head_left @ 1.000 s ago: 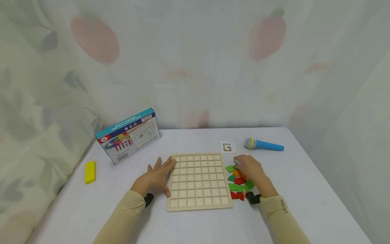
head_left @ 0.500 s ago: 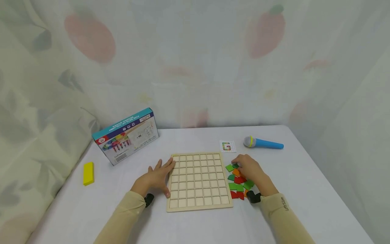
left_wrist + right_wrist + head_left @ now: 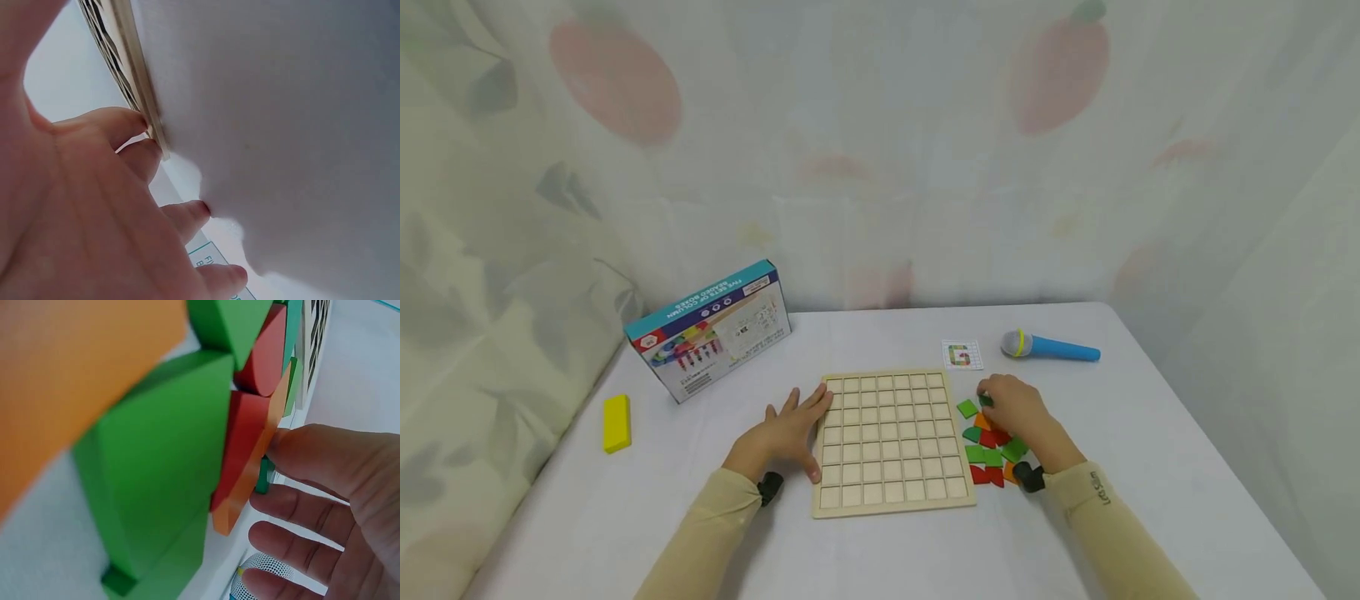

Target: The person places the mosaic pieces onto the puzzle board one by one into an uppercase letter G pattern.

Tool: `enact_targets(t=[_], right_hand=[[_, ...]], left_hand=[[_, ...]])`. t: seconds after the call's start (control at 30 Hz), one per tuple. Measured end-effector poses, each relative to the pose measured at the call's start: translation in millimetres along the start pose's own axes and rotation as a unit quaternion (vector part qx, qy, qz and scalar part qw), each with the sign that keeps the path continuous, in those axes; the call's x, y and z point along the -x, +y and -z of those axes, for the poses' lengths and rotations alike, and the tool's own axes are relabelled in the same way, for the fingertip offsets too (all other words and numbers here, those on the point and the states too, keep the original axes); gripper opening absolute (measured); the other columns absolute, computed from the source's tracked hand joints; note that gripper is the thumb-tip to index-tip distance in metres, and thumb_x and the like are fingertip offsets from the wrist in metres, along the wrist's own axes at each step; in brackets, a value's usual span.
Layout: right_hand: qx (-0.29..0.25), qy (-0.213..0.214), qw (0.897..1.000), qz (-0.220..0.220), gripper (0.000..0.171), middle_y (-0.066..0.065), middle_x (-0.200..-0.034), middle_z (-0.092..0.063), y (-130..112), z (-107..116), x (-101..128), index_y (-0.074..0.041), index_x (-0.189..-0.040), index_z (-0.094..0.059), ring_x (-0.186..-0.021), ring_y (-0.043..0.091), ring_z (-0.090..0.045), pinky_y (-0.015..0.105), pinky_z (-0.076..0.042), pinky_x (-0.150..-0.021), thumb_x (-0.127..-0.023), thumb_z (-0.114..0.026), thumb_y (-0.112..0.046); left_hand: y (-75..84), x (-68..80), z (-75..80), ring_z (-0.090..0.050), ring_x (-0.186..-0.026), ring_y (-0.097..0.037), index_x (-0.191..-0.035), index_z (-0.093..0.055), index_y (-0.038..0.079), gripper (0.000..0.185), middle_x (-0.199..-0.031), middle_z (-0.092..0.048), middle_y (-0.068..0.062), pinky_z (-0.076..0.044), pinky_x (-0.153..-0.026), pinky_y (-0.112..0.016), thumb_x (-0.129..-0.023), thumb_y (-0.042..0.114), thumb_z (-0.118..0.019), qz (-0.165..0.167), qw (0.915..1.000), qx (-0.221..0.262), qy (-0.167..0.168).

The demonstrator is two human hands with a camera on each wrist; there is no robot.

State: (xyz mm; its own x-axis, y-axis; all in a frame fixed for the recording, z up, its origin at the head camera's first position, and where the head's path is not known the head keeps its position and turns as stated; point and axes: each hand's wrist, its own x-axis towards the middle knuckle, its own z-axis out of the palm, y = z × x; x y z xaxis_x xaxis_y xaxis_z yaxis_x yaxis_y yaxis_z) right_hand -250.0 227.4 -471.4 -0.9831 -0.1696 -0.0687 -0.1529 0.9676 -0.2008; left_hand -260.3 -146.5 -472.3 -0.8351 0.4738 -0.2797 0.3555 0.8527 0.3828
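Note:
In the head view my left hand (image 3: 781, 436) lies with spread fingers along the left edge of a wooden grid board (image 3: 891, 442), thumb and fingertips at its frame. The left wrist view shows two fingertips (image 3: 142, 150) against the board's side. My right hand (image 3: 1017, 408) reaches over the far end of a pile of coloured tiles. Between its thumb and index finger it pinches a small dark green tile (image 3: 263, 475). Close by lie an orange tile (image 3: 250, 469), red tiles (image 3: 265, 359) and a large-looking light green tile (image 3: 165, 450). Every square of the board shows bare wood.
Behind the board lies a pattern card (image 3: 962, 355) with a coloured G. To its right is a blue toy microphone (image 3: 1051, 345). A cardboard box (image 3: 709, 333) stands at the back left, and a yellow block (image 3: 617, 423) lies at far left.
My right thumb and fingers have closed on the dark green tile, which now sits slightly apart from the light green one. My left hand stays at the board. The head view shifts slightly.

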Motion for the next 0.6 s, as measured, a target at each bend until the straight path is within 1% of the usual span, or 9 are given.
enact_targets(t=[0.13, 0.27, 0.4, 0.6], right_hand=[[-0.009, -0.005, 1.000, -0.014, 0.027, 0.005, -0.096, -0.062, -2, 4, -1, -0.011, -0.105, -0.066, -0.078, 0.019, -0.050, 0.039, -0.050, -0.075, -0.081, -0.069, -0.023], [-0.024, 0.009, 1.000, -0.008, 0.028, 0.003, -0.089, -0.060, -8, 8, -3, -0.010, -0.106, -0.066, -0.075, 0.018, -0.050, 0.036, -0.049, -0.070, -0.081, -0.068, -0.023], [-0.035, 0.034, 0.998, 0.025, 0.031, 0.002, -0.085, -0.060, -22, 12, -7, -0.010, -0.109, -0.066, -0.073, 0.016, -0.050, 0.032, -0.048, -0.065, -0.080, -0.067, -0.020], [-0.055, 0.055, 0.994, 0.075, 0.031, 0.001, -0.088, -0.062, -59, 15, -18, -0.010, -0.109, -0.067, -0.075, 0.013, -0.054, 0.029, -0.047, -0.060, -0.080, -0.068, -0.020]], left_hand=[[-2.1, -0.6, -0.5, 0.006, -0.137, -0.044, -0.149, -0.016, 0.015, 0.134, -0.155, -0.001, -0.003, 0.001, -0.097, -0.073, -0.039, 0.040, -0.088, 0.005, 1.0000, 0.004, 0.002], [-4.1, -1.4, -2.4, 0.005, -0.137, -0.044, -0.149, -0.015, 0.017, 0.135, -0.155, -0.001, -0.002, 0.001, -0.096, -0.073, -0.038, 0.041, -0.088, 0.008, 0.9999, 0.007, 0.000], [-4.6, -2.2, -3.6, 0.005, -0.137, -0.043, -0.149, -0.015, 0.018, 0.135, -0.155, -0.001, -0.001, 0.001, -0.096, -0.073, -0.037, 0.041, -0.088, 0.008, 0.9999, 0.009, 0.004], [-3.2, -2.3, -2.9, 0.004, -0.137, -0.043, -0.149, -0.016, 0.018, 0.134, -0.155, -0.002, -0.001, 0.000, -0.096, -0.073, -0.038, 0.039, -0.089, 0.002, 0.9999, 0.015, 0.007]])
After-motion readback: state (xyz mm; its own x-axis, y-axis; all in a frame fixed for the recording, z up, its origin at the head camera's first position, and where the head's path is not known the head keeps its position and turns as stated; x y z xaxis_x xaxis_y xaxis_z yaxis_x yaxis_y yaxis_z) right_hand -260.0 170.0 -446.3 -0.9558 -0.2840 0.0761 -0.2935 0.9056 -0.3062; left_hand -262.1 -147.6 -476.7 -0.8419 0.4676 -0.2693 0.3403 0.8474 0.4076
